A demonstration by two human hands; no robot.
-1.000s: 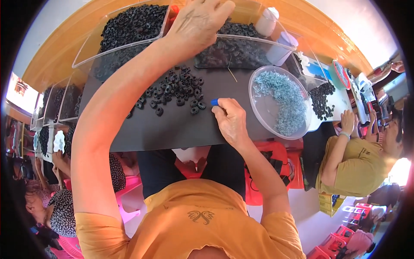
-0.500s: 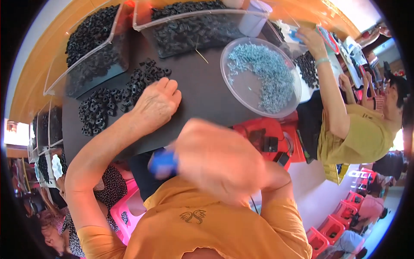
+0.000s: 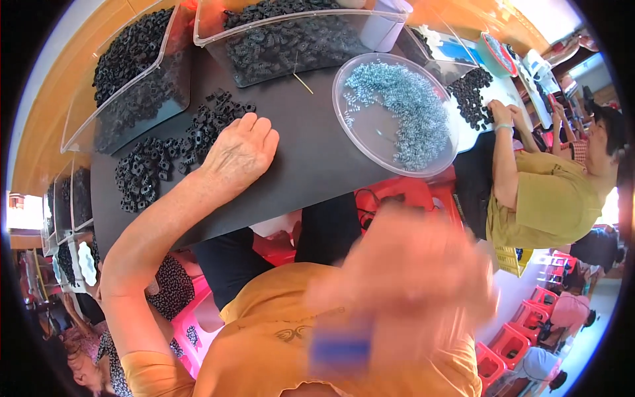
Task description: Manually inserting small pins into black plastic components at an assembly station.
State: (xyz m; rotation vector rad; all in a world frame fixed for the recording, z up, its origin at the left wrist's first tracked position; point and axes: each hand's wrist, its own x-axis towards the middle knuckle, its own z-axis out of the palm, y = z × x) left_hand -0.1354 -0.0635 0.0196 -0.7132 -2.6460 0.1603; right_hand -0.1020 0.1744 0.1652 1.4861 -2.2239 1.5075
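My left hand (image 3: 239, 155) rests on the dark tabletop, its fingers curled into a fist; whatever may be inside is hidden. Just past it lies a loose pile of small black plastic parts (image 3: 142, 169). My right hand (image 3: 423, 264) is raised close over my front, right of the middle, and heavily smeared by motion. A blue object (image 3: 340, 347) shows at its lower left, seemingly in its grip, too blurred to name. Beyond the right hand, a round clear tray (image 3: 370, 135) on the table carries many small metallic springs (image 3: 413, 106).
Clear bins (image 3: 198, 38) of black parts line the table's far side, beside a pale cup (image 3: 385, 30). A thin stick (image 3: 303, 84) lies before them. On the right, a co-worker in an olive shirt (image 3: 552, 192) handles black parts (image 3: 468, 96). Red stools (image 3: 509, 347) stand lower right.
My right hand has swung right and toward me, and the blue object moved with it. My left hand stays nearly still. The co-worker's raised arm has come down to the black parts.
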